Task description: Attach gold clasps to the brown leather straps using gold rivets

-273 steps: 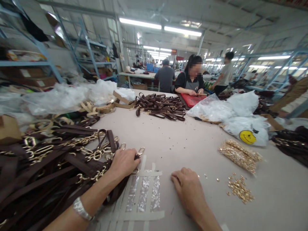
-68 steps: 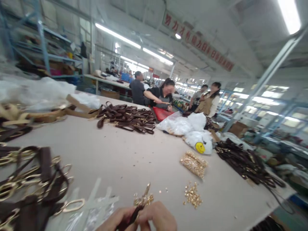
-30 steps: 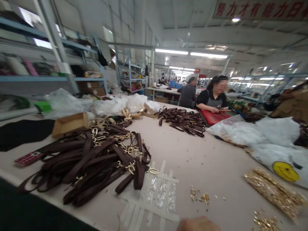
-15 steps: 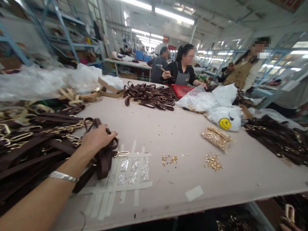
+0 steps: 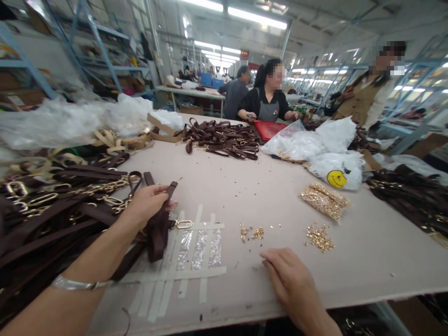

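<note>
Far L, your pile (image 5: 59,240) of straps spreads over the table (image 5: 210,186), prob. kept there for a short reach. Your L hand (image 5: 150,203) is at its R edge, thumb & fingers pinching a strap (image 5: 170,189); the end w/ metal on it pokes up past your fingertips, prob. gripped so to leave that end free. Below your palm it merges w/ other straps, can't tell which is which. Next, tape (image 5: 210,271) crosses clear plastic (image 5: 201,247), likely so it won't shift. Then gold bits (image 5: 258,233) just beyond your R hand (image 5: 292,275), prob. loose for quick picking. R fingers lie together, bent; can't tell if the tips grip anything. Strap's well apart from them. Far R: studs (image 5: 320,237), w/ a bag (image 5: 325,200) just behind, likely spare stock.
</note>
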A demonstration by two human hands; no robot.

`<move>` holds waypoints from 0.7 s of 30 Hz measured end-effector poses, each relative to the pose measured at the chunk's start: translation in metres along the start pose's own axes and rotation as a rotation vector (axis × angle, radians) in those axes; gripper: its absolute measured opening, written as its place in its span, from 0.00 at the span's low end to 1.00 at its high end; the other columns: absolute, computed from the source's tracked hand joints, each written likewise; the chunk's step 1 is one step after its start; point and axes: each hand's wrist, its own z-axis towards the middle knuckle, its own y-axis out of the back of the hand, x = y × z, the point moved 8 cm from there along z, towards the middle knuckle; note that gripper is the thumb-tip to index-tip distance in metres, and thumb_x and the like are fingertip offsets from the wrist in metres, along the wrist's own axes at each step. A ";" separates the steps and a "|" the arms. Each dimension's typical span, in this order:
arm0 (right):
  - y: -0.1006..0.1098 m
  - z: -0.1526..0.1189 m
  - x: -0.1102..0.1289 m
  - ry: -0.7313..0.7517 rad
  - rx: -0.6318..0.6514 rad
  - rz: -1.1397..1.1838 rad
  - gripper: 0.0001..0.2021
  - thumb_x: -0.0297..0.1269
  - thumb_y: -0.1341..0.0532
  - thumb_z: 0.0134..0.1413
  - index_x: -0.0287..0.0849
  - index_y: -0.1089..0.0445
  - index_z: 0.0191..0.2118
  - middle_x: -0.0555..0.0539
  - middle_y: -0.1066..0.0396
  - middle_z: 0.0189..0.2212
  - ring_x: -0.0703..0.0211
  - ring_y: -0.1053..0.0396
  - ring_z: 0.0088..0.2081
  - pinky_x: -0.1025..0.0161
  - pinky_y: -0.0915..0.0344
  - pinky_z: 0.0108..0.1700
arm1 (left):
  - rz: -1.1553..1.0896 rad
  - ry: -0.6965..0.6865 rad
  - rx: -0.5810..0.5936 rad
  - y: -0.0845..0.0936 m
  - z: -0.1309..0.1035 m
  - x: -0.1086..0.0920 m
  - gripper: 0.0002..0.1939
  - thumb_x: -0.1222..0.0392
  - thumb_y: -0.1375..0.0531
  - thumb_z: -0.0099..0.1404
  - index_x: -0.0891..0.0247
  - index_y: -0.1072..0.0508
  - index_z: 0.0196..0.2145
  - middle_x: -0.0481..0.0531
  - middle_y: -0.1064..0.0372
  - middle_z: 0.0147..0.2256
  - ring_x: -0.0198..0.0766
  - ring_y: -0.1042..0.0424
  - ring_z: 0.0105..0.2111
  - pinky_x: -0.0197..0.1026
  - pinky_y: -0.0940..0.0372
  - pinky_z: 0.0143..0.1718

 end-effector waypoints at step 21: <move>-0.087 0.060 0.015 0.019 0.225 -0.380 0.10 0.19 0.36 0.47 0.40 0.28 0.34 0.45 0.26 0.32 0.52 0.29 0.34 0.61 0.33 0.35 | -0.622 0.177 0.380 -0.109 -0.106 0.052 0.38 0.47 0.23 0.40 0.56 0.28 0.49 0.53 0.20 0.40 0.40 0.24 0.25 0.34 0.31 0.20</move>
